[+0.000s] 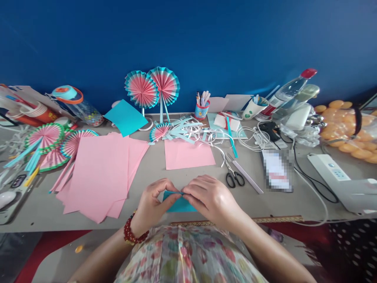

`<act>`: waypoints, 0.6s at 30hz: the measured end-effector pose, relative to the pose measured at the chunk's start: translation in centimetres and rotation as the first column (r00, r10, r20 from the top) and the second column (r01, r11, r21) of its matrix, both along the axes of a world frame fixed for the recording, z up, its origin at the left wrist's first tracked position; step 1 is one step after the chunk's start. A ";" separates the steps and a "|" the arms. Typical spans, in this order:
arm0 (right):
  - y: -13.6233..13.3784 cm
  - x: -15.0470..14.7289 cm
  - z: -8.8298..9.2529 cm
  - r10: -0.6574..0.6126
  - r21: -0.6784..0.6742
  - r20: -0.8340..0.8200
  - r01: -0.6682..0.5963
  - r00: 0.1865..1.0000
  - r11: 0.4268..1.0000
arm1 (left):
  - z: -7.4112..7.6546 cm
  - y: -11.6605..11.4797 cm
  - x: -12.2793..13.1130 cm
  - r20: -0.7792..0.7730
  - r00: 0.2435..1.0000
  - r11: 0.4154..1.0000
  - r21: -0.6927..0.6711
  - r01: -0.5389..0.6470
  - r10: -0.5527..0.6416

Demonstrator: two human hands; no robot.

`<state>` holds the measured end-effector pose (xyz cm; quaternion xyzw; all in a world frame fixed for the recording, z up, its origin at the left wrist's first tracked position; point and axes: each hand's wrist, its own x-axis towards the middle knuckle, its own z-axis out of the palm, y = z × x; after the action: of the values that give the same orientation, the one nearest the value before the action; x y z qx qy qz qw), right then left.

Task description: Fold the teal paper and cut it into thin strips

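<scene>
A small teal paper sheet (180, 205) lies at the table's near edge, right in front of me. My left hand (153, 202) and my right hand (210, 196) meet over its far edge, fingertips pinched together on the paper. A red bead bracelet (131, 232) circles my left wrist. Much of the sheet is hidden under my hands.
A pile of pink sheets (101, 175) lies to the left, one pink sheet (188, 154) ahead. Black-handled scissors (234, 175) sit right of it. Folded paper fans (153, 88) stand by the blue wall, and a power strip (331, 169) lies far right.
</scene>
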<state>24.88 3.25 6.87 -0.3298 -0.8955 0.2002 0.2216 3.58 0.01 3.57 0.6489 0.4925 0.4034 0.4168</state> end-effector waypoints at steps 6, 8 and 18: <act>0.0 -0.4 0.0 0.037 -0.053 -0.067 -0.040 0.997 0.998 | 0.4 -0.3 0.0 0.007 1.000 0.999 0.033 0.009 -0.009; 0.0 -0.3 -0.1 0.053 -0.085 -0.092 -0.060 0.994 0.995 | 0.5 -0.4 0.1 0.019 0.999 0.999 0.039 0.036 -0.037; 0.0 -0.1 -0.2 0.089 -0.087 -0.088 -0.097 0.992 0.991 | 0.4 -0.5 0.0 -0.018 0.999 0.995 0.093 0.044 -0.043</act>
<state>24.81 3.24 6.69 -0.2887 -0.8898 0.2648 0.2341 3.62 -0.51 3.98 0.6813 0.4621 0.4118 0.3907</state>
